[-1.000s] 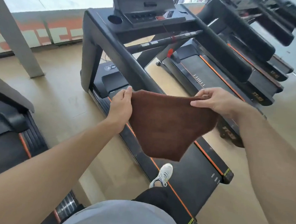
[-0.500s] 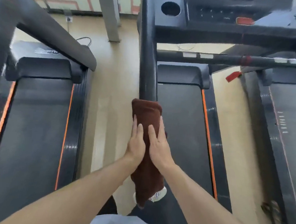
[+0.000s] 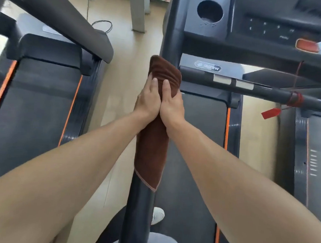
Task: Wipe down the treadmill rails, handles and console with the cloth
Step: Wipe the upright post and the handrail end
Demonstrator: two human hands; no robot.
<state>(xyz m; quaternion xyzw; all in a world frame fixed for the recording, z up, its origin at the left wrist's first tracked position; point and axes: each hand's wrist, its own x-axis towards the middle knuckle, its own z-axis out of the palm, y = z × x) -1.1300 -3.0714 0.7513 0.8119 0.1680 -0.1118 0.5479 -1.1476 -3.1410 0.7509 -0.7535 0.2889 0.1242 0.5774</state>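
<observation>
Your left hand and right hand sit side by side on the brown cloth, both wrapped around it, grasping it against the treadmill's left rail. The cloth drapes over that rail, below the console, near the crossbar.

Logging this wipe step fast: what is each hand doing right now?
Left hand: holds the brown cloth against the treadmill rail, fingers curved round it.
Right hand: holds the same cloth alongside.
</observation>
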